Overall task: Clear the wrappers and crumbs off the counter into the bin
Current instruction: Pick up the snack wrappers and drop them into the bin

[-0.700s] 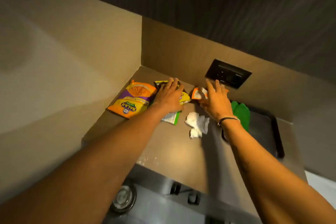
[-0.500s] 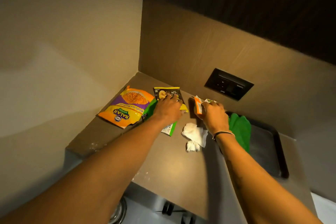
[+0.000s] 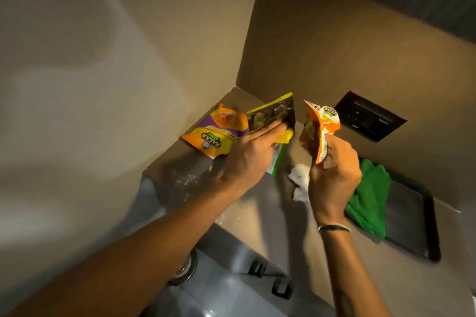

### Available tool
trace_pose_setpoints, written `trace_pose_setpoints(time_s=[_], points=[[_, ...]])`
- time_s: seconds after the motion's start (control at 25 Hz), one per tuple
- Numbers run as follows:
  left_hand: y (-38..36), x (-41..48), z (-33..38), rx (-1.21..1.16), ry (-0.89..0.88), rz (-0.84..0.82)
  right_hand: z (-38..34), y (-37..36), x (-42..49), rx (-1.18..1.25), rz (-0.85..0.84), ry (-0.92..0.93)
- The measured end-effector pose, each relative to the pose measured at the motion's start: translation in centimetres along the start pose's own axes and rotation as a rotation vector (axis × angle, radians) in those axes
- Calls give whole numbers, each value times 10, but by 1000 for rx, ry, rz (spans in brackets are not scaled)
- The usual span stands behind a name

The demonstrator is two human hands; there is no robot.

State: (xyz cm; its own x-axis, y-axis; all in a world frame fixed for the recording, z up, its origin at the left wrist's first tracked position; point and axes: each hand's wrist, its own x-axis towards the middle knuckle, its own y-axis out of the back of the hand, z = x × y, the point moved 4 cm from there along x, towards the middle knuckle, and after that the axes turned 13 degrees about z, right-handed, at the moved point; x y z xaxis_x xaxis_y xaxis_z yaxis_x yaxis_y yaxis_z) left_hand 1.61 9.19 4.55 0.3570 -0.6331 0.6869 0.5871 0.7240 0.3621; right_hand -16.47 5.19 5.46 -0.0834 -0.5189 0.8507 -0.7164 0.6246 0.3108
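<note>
My left hand (image 3: 248, 159) grips a black-and-yellow snack wrapper (image 3: 273, 116) and holds it raised above the counter (image 3: 257, 203). A green-and-white wrapper (image 3: 277, 162) shows just under that hand. In my right hand (image 3: 333, 175) is a crumpled orange wrapper (image 3: 320, 128), lifted clear of the counter. A large orange, purple and yellow packet (image 3: 217, 134) lies flat in the corner by the wall. A crumpled white tissue (image 3: 300, 180) lies between my hands. White crumbs (image 3: 189, 179) speckle the counter near its left edge. No bin is in view.
A green cloth (image 3: 371, 201) rests on a black tray (image 3: 419, 229) at the right. A dark wall socket panel (image 3: 369, 116) sits on the backsplash. Below the counter's front edge are a metal surface with black brackets (image 3: 279, 288) and a round metal fitting (image 3: 184, 270).
Both hands have closed on wrappers and lifted them off the counter: the left raised the black-and-yellow one, the right the orange one. The camera has moved closer.
</note>
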Motion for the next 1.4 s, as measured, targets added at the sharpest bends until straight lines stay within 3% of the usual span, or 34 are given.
trace_pose_setpoints(time_s=[0.28,0.52,0.68,0.84,0.92,1.04,1.16,1.32,1.4], points=[[163,-141,-13,199,175,182,-146,21,-142,295,-343,-130],[208,-255,-68,319,380,191,-177,23,-246,288,-519,-143],[210,-343,-121,455,608,-15,-161,14,-342,210,-733,-185],[185,-415,-186,480,659,-154,-106,-16,-464,5,-1014,-341],[155,-448,-227,448,611,-232,-73,-41,-517,-66,-1051,-442],[102,-489,-294,399,677,-369,-34,-85,-573,-77,-1029,-500],[51,-536,-360,408,701,-499,5,-133,-627,-75,-1039,-431],[15,-599,-421,395,613,-834,32,-167,-694,-23,-1383,-279],[20,-617,-429,455,580,-939,29,-158,-702,-74,-1422,-175]])
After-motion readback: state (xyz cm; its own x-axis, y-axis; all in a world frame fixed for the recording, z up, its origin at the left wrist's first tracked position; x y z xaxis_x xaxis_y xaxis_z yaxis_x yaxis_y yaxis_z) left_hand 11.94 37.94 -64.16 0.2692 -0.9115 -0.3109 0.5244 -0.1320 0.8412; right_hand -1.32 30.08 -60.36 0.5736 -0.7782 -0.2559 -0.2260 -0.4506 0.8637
